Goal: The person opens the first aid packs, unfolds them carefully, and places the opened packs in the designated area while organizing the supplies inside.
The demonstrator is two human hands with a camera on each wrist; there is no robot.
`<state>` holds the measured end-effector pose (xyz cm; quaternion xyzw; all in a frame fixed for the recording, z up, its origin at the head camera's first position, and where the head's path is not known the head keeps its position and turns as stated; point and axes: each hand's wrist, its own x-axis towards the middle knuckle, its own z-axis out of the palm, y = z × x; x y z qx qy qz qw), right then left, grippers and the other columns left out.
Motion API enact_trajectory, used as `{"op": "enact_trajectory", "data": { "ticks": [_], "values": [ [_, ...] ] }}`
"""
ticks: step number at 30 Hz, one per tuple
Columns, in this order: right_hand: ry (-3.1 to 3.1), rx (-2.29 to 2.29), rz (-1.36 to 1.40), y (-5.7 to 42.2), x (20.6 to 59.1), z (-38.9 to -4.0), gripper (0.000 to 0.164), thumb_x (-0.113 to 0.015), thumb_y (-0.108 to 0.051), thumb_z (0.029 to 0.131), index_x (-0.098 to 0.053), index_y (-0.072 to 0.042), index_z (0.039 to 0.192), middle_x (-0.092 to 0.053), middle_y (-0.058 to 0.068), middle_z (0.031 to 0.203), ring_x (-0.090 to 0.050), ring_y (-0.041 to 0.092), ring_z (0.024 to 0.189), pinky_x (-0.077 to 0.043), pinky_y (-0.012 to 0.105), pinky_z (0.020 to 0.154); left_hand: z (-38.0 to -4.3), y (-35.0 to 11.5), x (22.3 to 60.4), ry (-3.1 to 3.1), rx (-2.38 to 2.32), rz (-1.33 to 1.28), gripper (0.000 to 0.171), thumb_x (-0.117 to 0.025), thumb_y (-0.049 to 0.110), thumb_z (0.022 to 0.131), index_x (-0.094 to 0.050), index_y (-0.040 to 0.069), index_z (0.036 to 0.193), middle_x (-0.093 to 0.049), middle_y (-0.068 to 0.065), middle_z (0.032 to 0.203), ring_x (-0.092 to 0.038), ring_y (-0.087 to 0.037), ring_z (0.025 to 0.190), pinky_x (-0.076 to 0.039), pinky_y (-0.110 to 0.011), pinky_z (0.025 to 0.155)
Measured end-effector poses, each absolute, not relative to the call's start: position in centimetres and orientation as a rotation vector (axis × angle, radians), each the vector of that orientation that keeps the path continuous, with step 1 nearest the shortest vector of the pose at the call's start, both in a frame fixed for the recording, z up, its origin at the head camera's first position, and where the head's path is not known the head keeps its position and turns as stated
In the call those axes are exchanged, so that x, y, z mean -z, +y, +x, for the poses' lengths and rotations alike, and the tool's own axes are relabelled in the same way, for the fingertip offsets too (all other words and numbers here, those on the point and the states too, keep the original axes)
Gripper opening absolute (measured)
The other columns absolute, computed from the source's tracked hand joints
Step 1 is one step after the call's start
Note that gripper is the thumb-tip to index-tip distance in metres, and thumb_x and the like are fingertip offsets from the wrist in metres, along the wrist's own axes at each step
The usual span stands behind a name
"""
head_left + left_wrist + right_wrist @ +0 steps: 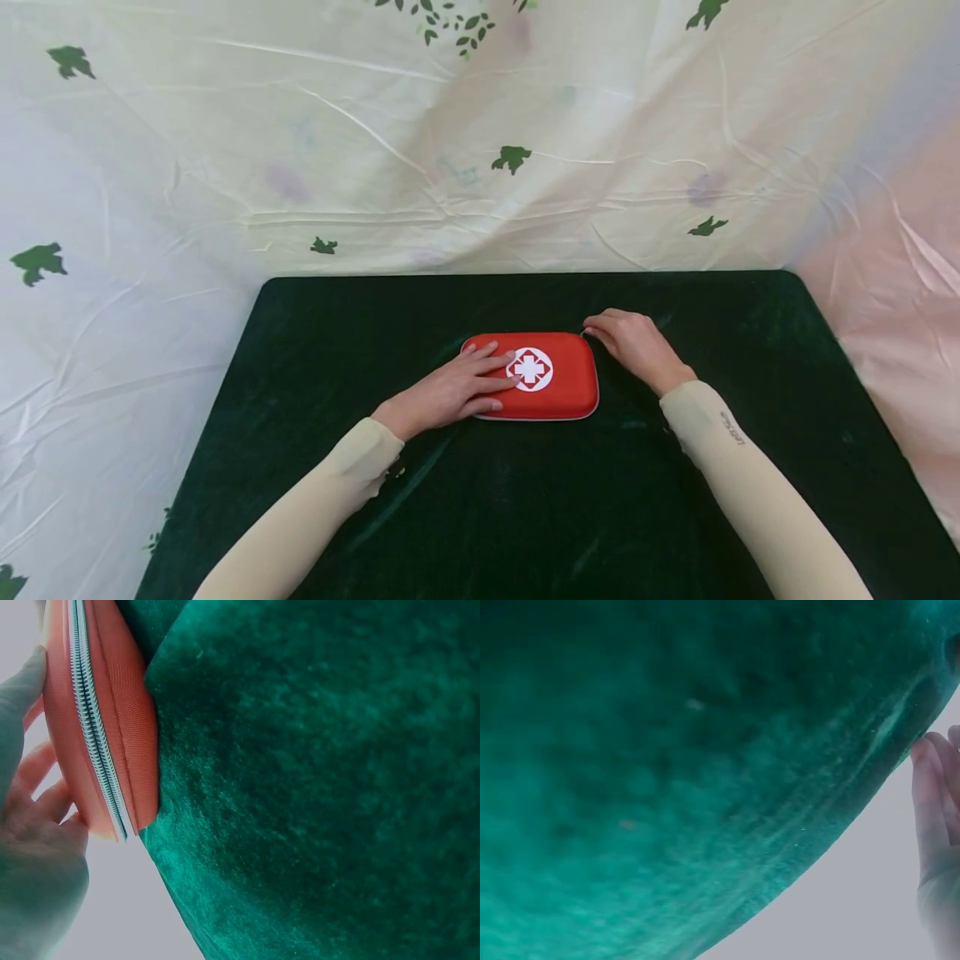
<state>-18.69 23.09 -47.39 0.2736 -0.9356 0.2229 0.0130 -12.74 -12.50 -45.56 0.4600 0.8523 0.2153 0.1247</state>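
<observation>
A red first-aid case (562, 392) with a white cross in a circle lies flat on the dark green cloth. My left hand (453, 387) rests on its left part, fingers straight and spread over the lid. The left wrist view shows the case's side with a silver zipper (94, 727), its teeth meshed along the stretch in view. At the far right corner of the case, my right hand (633, 342) pinches the small zipper pull (583, 333) between thumb and curled fingers. Part of the right hand (937, 802) shows at the edge of the right wrist view, without the case.
Green velvety cloth covers the table (480, 500). Behind it and to the left hangs a pale curtain (375, 192) with green leaf and bird prints. Pinkish fabric (907, 242) hangs at the right, beside the table's edge.
</observation>
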Motion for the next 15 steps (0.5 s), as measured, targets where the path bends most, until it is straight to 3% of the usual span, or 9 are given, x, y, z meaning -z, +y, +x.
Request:
{"op": "enact_trajectory", "data": {
  "ticks": [15],
  "values": [
    [-2.971, -0.679, 0.988, 22.0, 46.9, -20.2, 0.027, -0.074, -0.007, 0.096, -0.073, -0.002, 0.123, -0.075, 0.011, 0.110, -0.071, 0.026, 0.098, -0.058, 0.047, 0.092, -13.0, -12.3, 45.8, 2.481, -0.603, 1.355, 0.051, -0.062, 0.035, 0.105, -0.054, 0.021, 0.153, -0.030, -0.005, 0.169, -0.015, -0.028, 0.158, -0.013, -0.048, 0.127]
  ]
}}
